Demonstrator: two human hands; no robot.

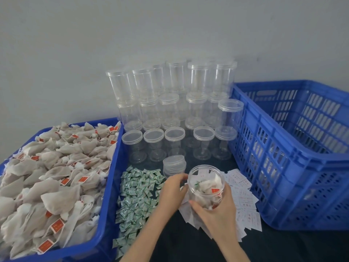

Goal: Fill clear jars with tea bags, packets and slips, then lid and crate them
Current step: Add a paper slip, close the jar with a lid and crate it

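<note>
We see the open jar (206,186), tea bags inside and unlidded, held above the paper slips (243,193). Our right hand (215,210) wraps its lower wall, fingers curled round it. Our left hand (172,191) touches its left side, fingers bent near the rim. Green packets (136,193) lie left; the blue crate (294,159) stands right.

Ahead of you, a plain grey-white wall (170,25) fills the upper view. Under everything lies a dark tabletop (188,242), bare patch nearest you, faintly shiny.
</note>
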